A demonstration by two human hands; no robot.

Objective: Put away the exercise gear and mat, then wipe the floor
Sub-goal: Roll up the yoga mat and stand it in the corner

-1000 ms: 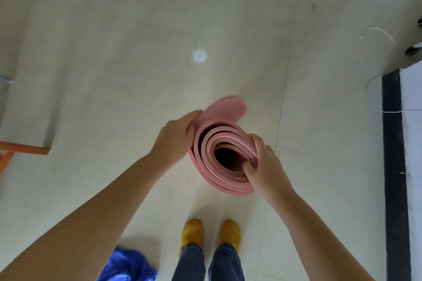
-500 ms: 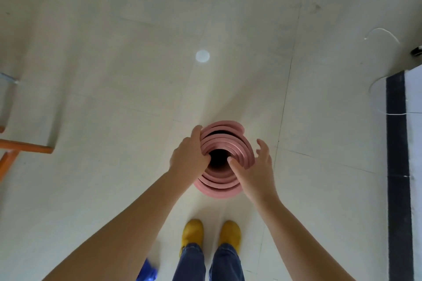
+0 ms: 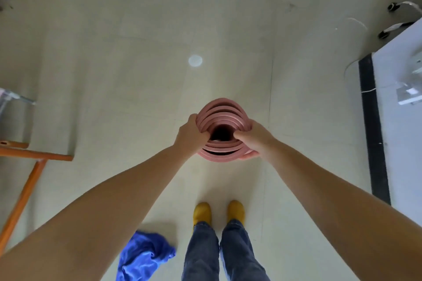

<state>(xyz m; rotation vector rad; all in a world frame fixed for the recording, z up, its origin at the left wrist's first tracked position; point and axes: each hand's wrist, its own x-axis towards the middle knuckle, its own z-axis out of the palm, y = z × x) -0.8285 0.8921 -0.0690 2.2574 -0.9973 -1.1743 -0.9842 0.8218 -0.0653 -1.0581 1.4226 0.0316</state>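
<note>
Pink foam, wound into a loose spiral, is the rolled exercise mat (image 3: 222,118) that both hands clasp from opposite sides, seen end-on from above with its dark hollow core open toward the camera. The left hand (image 3: 190,136) wraps the roll's left side, fingers curled over the layered rim and dipping toward the core. The right hand (image 3: 255,138) grips the right side the same way, its thumb hooked over the inner coils and its fingers cupped beneath the outer layer. The roll is held upright out in front of the body, above the pale tiled floor (image 3: 114,41), forward of the yellow shoes (image 3: 202,212) and blue jeans (image 3: 225,255) near the floor's near edge.

Beside the left leg, a crumpled blue cloth (image 3: 142,255) lies on the tiles. An orange wooden frame (image 3: 25,178) slants along the left edge of the floor, with a clear plastic piece (image 3: 9,98) above it. At the right edge runs a black strip (image 3: 372,130) bordering a pale grey surface (image 3: 402,143); a chair base with castors (image 3: 395,18) shows in the far right corner. A small bright round spot (image 3: 195,60) marks the tiles beyond the roll.
</note>
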